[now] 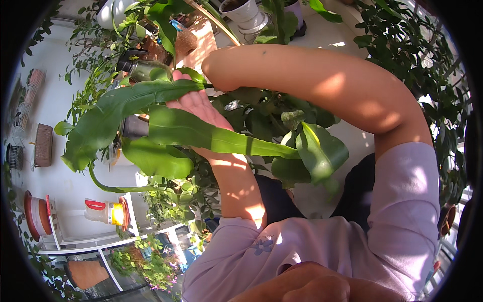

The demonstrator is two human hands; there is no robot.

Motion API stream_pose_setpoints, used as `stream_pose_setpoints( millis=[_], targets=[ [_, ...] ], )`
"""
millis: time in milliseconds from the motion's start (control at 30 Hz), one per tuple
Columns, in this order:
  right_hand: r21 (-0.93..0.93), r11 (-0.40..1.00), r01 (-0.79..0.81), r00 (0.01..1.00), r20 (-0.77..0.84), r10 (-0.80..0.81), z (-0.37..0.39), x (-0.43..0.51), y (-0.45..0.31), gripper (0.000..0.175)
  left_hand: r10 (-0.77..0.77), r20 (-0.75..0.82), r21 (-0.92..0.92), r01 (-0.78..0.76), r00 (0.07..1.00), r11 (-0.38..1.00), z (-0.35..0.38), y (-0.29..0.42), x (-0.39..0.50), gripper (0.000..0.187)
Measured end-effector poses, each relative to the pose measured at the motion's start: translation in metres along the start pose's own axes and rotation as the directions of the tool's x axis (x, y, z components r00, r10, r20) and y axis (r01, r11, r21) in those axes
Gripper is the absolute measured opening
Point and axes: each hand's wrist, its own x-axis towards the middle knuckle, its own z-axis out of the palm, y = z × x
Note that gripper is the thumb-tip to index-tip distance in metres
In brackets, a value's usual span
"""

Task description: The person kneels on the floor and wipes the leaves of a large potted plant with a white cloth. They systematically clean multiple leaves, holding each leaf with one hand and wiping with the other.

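Note:
My left hand (200, 104) is palm up with its fingers stretched out, under and beside broad green leaves. One long wavy leaf (128, 99) crosses its fingers and bends down to the left. Below it, a second long leaf (219, 140) passes over my left wrist, and a rounder bright leaf (158, 158) hangs lower. My right hand (220, 73) is bent in at the narrow dark end of the upper leaf. Its fingers are hidden, so its grip does not show. Another broad leaf (322, 149) stands to the right, in front of my lap.
A glass jar (145, 70) lies on its side beyond my left hand, near a terracotta pot (185, 40). A white pot (241, 15) stands at the top. Wall baskets (43, 145), a shelf holding a plastic jug (100, 211), and climbing foliage (407, 49) surround me.

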Motion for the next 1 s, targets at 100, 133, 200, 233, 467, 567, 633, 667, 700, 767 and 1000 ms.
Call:
stream_pose_setpoints(
  millis=[100, 133, 200, 233, 467, 567, 633, 667, 700, 767, 1000],
  targets=[
    [0.272, 0.959, 0.080, 0.988, -0.149, -0.040, -0.011, -0.004, 0.005, 0.022, -0.058, 0.005, -0.135, 0.059, 0.998, 0.989, -0.006, 0.004, 0.002, 0.042],
    [0.341, 0.931, 0.131, 0.970, -0.240, -0.049, -0.014, -0.007, 0.006, 0.023, -0.110, -0.061, -0.179, 0.098, 0.992, 0.979, -0.008, 0.005, 0.003, 0.035],
    [0.450, 0.838, 0.308, 0.877, -0.476, -0.066, -0.017, -0.013, 0.005, 0.023, -0.024, 0.032, -0.088, 0.027, 0.999, 0.996, -0.008, 0.005, 0.004, 0.032],
    [0.471, 0.812, 0.344, 0.827, -0.562, -0.025, -0.018, -0.016, 0.004, 0.023, -0.013, 0.043, -0.060, 0.016, 0.999, 0.998, -0.008, 0.005, 0.004, 0.031],
    [0.459, 0.589, 0.665, 0.279, -0.884, 0.374, -0.005, -0.113, 0.015, 0.015, 0.018, 0.086, -0.051, -0.014, 0.996, 0.999, -0.004, 0.009, -0.004, 0.056],
    [0.453, 0.522, 0.723, 0.056, -0.791, 0.609, 0.026, -0.190, 0.035, 0.019, -0.023, 0.024, -0.062, 0.025, 0.999, 0.998, -0.007, 0.009, -0.006, 0.048],
    [0.552, 0.443, 0.707, 0.068, -0.675, 0.734, 0.063, -0.222, 0.044, 0.022, -0.046, -0.034, -0.086, 0.042, 0.998, 0.995, -0.013, 0.002, -0.008, 0.050],
    [0.571, 0.404, 0.714, 0.148, -0.688, 0.710, 0.087, -0.240, 0.046, 0.021, -0.051, -0.046, -0.095, 0.047, 0.998, 0.994, -0.017, -0.001, -0.009, 0.052],
    [0.712, 0.410, 0.571, 0.169, -0.590, 0.789, 0.113, -0.247, 0.049, 0.020, -0.050, -0.009, -0.106, 0.049, 0.999, 0.993, -0.021, -0.004, -0.007, 0.047],
    [0.962, 0.234, 0.138, 0.318, -0.267, 0.910, 0.158, -0.250, 0.074, 0.017, -0.035, 0.131, -0.109, 0.050, 0.991, 0.993, -0.034, -0.012, -0.008, 0.039],
    [0.326, 0.658, -0.679, 0.697, 0.568, 0.438, 0.242, -0.232, 0.126, 0.026, -0.177, -0.051, 0.003, 0.177, 0.983, 0.984, -0.043, 0.003, -0.034, 0.037]
  ],
)
